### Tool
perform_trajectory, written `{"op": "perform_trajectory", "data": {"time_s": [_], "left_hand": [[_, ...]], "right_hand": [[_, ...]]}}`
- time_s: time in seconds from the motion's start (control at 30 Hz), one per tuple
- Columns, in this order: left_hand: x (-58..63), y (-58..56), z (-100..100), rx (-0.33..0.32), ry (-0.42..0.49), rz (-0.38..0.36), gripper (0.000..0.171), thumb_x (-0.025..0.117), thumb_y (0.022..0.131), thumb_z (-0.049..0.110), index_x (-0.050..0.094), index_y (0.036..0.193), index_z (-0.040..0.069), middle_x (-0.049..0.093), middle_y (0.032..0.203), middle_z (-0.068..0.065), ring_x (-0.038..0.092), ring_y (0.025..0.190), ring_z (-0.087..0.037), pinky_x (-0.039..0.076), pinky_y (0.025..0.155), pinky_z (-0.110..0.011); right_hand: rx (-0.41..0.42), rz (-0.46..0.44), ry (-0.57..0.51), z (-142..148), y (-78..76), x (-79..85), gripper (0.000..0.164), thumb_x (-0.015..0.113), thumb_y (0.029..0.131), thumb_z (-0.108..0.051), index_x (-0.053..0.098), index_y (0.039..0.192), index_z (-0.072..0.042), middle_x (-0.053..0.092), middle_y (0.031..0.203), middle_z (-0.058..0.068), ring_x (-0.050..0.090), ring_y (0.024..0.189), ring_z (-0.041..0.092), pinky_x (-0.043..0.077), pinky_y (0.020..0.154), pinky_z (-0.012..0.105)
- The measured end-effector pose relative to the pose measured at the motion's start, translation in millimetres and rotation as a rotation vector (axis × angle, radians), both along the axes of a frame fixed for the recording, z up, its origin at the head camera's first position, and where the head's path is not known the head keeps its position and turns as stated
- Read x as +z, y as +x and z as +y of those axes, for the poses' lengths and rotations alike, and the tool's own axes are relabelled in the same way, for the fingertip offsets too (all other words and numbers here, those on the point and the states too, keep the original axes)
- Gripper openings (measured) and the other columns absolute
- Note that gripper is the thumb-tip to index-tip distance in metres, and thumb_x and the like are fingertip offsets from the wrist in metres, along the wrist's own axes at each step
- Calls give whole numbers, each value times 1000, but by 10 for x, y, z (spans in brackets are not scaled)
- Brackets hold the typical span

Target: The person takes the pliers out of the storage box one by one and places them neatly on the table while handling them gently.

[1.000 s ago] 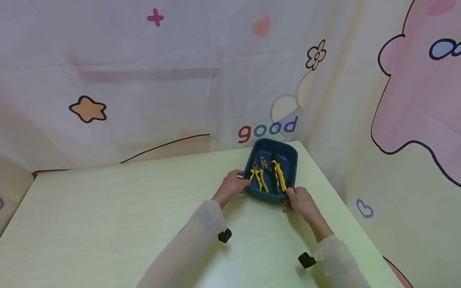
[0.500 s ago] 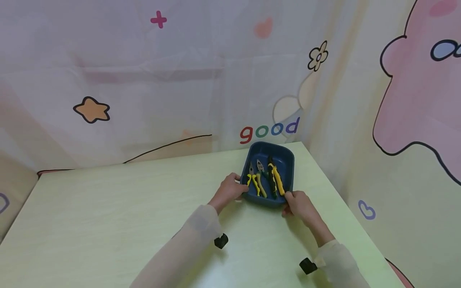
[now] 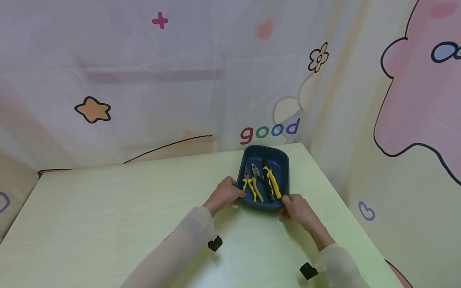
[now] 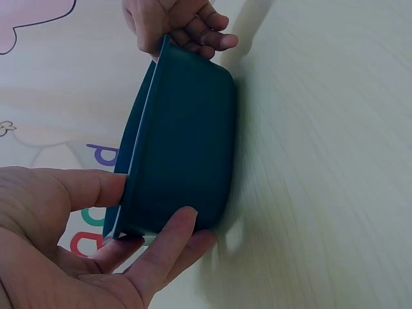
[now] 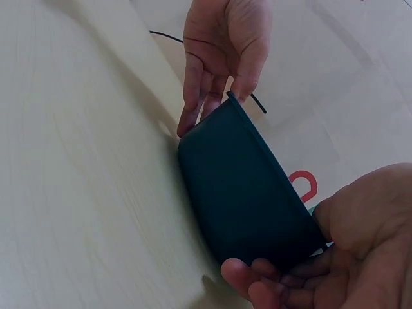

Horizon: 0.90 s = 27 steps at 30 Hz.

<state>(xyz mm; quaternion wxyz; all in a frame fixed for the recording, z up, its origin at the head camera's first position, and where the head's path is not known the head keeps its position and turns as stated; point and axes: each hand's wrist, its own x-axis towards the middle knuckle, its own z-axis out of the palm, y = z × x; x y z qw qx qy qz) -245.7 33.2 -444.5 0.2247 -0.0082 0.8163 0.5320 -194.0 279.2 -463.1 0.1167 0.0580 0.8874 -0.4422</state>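
A pale fabric backdrop printed with cartoon shapes is hung behind and to the right of a light, yellowish-green table (image 3: 119, 224) with a smooth top, and the coloured word "good" (image 3: 268, 132) is printed just above the table's far edge. Right of centre in the head view, near the table's far right corner, a dark blue, round-cornered rectangular tray (image 3: 259, 206), apparently of plastic, is held at its near end.

The left hand (image 3: 224, 195) is closed on the tray's left side, the thumb laid at the rim and the fingers spread along the outer wall. The near right corner is gripped by the right hand (image 3: 298, 209), with the thumb at the rim and the fingers curled below it.

Three tools are contained in the tray, laid side by side with their handles towards the hands: slim pliers with bright yellow-and-black handles (image 3: 251, 188) at the left, pliers with dull yellow and green handles (image 3: 255, 186) in the middle, and a larger black-and-yellow-handled tool (image 3: 267, 180) at the right.

The step in hand is judged to be the positioning of the loaded tray. Whether its base is fully in contact with the table cannot be told. For the next move, an even two-handed hold seems called for, with the tray kept level so that the loose tools are not slid together.
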Motion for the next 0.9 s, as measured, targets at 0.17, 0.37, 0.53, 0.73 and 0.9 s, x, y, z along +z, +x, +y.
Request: {"op": "perform_trajectory", "data": {"time_s": [0.17, 0.37, 0.53, 0.73, 0.9], "left_hand": [[20, 52, -32, -9, -40, 11, 28, 73, 95, 11, 53, 109, 0, 60, 98, -14, 70, 89, -34, 57, 89, -44], [-9, 84, -63, -28, -73, 61, 26, 73, 94, 9, 53, 107, -2, 60, 94, -14, 71, 84, -33, 58, 83, -41], [-66, 105, -98, -26, -121, 80, 28, 72, 93, 10, 50, 107, -2, 59, 90, -14, 69, 76, -28, 55, 72, -34], [-68, 157, -149, -16, -144, 90, 31, 72, 93, 11, 48, 107, -1, 55, 86, -12, 53, 69, -21, 44, 60, -30], [-53, 204, -203, -22, -168, 99, 26, 72, 92, 12, 49, 97, 1, 53, 73, -7, 48, 63, -20, 38, 58, -30]], "right_hand": [[17, 15, -5, -17, 45, -26, 30, 41, 98, -11, 62, 86, 7, 69, 67, 12, 63, 63, 21, 52, 62, 34], [48, 26, -18, -59, 84, -1, 32, 41, 99, -10, 63, 83, 7, 69, 68, 15, 64, 63, 22, 53, 61, 34], [90, 27, -45, -101, 103, 4, 33, 41, 100, -10, 64, 82, 8, 69, 67, 14, 67, 64, 24, 55, 62, 36], [92, 20, -60, -134, 115, 17, 34, 41, 100, -10, 64, 83, 8, 69, 67, 14, 66, 62, 24, 57, 62, 36], [101, 14, -55, -152, 139, 22, 33, 41, 100, -10, 63, 82, 7, 68, 66, 13, 65, 61, 23, 56, 61, 35]]}}
